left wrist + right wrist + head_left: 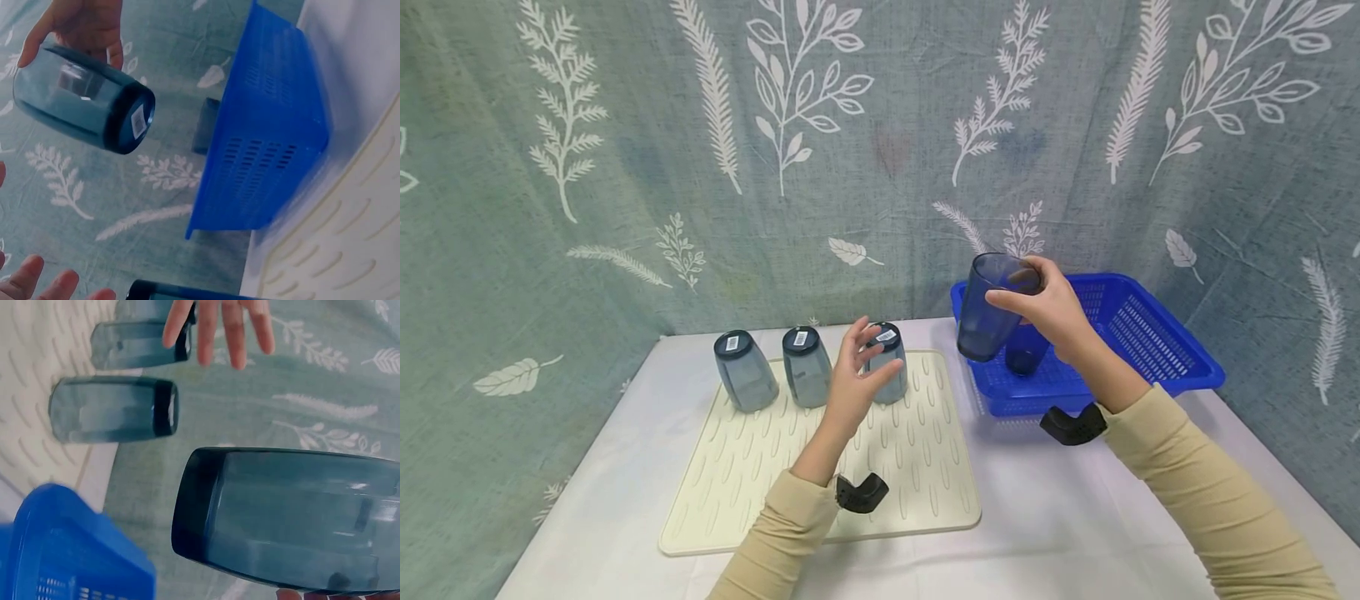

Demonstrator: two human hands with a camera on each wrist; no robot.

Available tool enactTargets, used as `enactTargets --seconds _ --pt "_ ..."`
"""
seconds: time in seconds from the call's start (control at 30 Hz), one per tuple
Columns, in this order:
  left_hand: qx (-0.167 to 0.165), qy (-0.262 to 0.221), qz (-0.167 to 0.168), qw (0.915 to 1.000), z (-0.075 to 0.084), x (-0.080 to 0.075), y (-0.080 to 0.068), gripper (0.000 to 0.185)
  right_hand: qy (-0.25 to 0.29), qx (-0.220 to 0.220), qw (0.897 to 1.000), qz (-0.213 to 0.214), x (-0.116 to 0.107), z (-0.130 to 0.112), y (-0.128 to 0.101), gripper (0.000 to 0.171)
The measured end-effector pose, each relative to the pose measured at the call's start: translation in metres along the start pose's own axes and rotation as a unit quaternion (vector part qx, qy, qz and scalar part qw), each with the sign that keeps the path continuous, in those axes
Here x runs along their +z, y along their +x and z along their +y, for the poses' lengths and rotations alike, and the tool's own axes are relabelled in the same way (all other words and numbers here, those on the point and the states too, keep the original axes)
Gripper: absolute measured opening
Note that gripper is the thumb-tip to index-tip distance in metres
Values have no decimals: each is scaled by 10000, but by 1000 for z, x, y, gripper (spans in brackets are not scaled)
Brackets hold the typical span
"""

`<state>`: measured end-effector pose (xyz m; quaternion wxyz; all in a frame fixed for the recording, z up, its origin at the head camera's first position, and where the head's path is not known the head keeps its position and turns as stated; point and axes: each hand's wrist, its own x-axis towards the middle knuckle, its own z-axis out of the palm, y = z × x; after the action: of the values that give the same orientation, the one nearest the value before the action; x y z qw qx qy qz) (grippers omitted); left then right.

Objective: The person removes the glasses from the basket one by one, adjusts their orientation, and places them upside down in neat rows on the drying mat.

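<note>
My right hand grips a blue-tinted glass tumbler near its rim, held up over the left side of a blue plastic basket. The tumbler is tilted, mouth up, and its base carries a white label in the left wrist view. Inside the basket, below this hand, is another blue tumbler. My left hand is raised with spread, loosely bent fingers and holds nothing. It partly covers the rightmost of three upside-down tumblers in a row on a cream ribbed mat.
The other two upside-down tumblers, the left one and the middle one, stand along the mat's back edge. A white cloth covers the table. Grey-green curtain fabric with white leaf prints hangs behind and at the sides.
</note>
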<state>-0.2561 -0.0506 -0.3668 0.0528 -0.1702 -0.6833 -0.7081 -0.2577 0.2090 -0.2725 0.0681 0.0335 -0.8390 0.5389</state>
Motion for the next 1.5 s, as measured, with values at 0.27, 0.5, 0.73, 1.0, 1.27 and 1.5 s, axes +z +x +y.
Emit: enactTargets --seconds 0.27,0.5,0.73,1.0,1.27,1.5 --pt "-15 -552 -81 9984 -3 4 -1 71 581 -231 9980 -112 10 -6 -6 76" --pt "-275 -1067 84 9939 -5 9 -1 67 1212 -301 9921 -109 21 -8 -8 68" --pt "-473 -1984 133 9789 -3 12 0 64 1676 -79 9857 -166 33 -8 -10 69" --pt "-423 -2685 179 9622 -7 15 1 63 2372 63 9714 -121 47 -4 -11 67" --pt "-125 -3531 590 9336 -10 23 2 69 3510 98 9361 214 65 2 -12 65" --pt "468 -4124 890 9054 -12 28 3 82 4294 -119 9016 510 84 5 -16 35"
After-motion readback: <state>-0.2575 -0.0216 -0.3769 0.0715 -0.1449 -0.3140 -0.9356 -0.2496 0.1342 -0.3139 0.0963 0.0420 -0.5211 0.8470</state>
